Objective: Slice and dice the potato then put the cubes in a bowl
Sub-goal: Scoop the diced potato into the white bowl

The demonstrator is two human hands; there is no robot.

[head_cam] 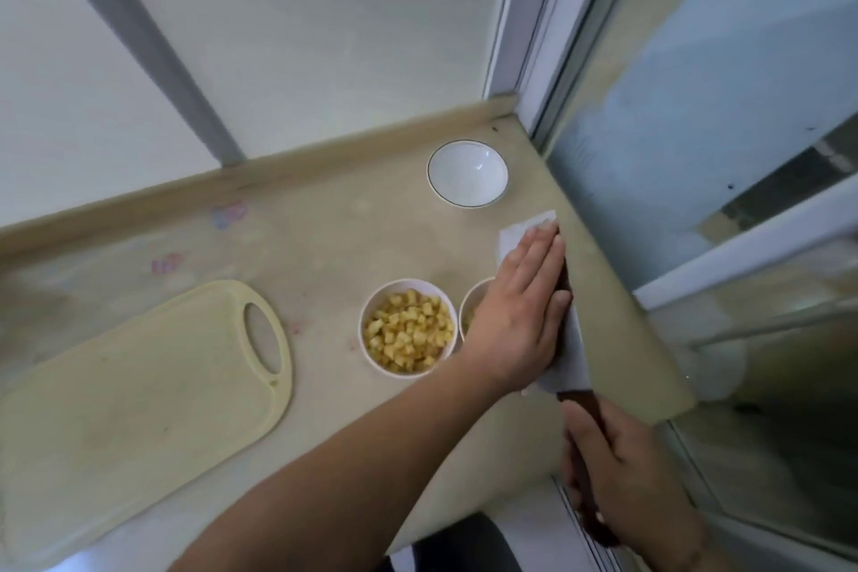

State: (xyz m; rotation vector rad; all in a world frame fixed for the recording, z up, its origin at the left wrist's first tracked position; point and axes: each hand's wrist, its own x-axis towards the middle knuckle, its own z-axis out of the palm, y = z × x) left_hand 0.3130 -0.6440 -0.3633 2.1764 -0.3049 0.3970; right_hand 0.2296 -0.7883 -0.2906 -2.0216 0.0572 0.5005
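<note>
A person's right hand [622, 469] closes its grip around the dark wooden handle of a kitchen knife [568, 353] at the near right corner of a beige desk [325, 237]. The knife's broad blade points away from the body, along the desk's right edge. The left hand [520, 316] reaches across with fingers straight and together, lying flat over the blade, its grip open. Under the fingertips, a white sheet, possibly a paper towel [522, 228], shows beyond the blade's far end.

Diced yellow potato cubes [408, 332] fill a white bowl [371, 316] standing just left of the flat hand. A second bowl [473, 297] sits beside it, largely hidden by the hand, so its contents cannot be made out. Farther back, near the desk's far right corner, stands a white bowl with a thin dark rim line [467, 172].

A pale yellow cutting board [139, 386] with an oval handle hole lies at the left of the desk. Sliding glass panels [696, 107] run along the right.
</note>
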